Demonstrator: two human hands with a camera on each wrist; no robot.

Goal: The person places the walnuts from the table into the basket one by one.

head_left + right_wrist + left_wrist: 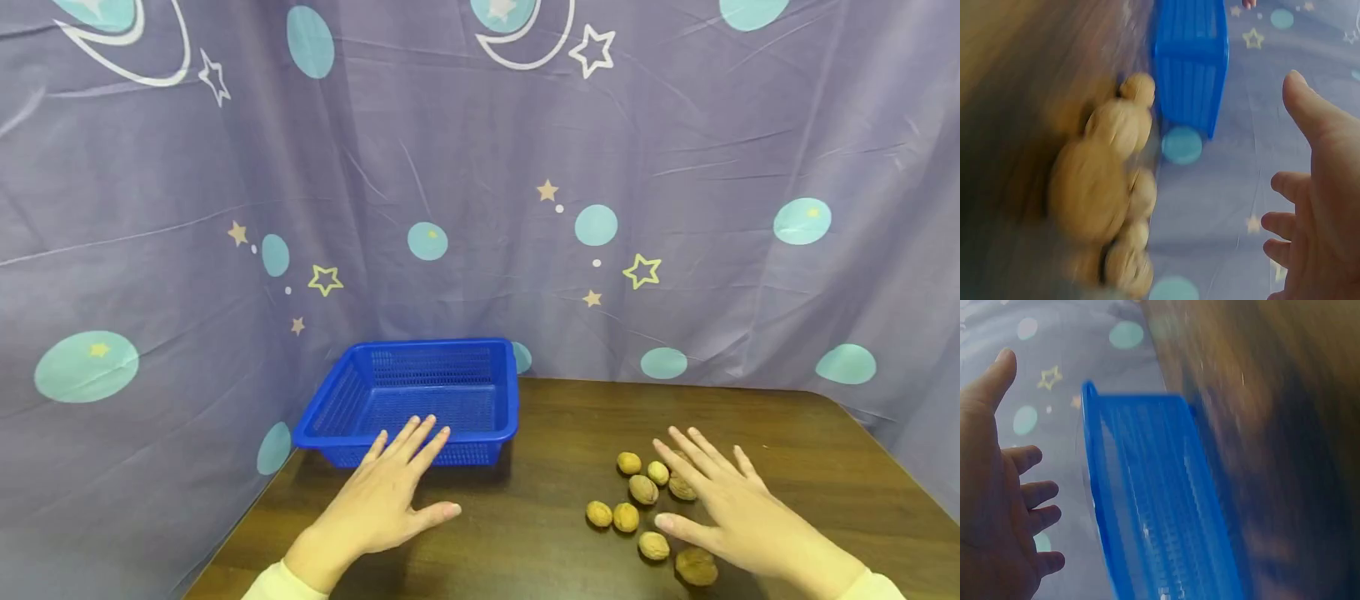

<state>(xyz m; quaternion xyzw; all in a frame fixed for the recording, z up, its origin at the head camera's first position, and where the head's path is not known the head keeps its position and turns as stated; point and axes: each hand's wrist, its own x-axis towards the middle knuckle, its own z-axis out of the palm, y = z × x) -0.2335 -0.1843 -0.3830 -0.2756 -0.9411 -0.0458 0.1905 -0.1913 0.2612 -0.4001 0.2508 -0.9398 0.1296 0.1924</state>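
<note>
The left hand [378, 500] and right hand [738, 517], fingers extended and grasping nothing, hover above the worktop [555, 442]. A blue perforated plastic basket [420, 437] sits just beyond the left hand; in-shell walnuts [643, 490] lie loose just left of the right hand, a layout that probably keeps both within easy reach.

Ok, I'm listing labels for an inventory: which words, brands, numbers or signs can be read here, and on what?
None: I can read no writing on the basket, the nuts or the table; the curtain shows only printed shapes, such as stars and moons.
</note>
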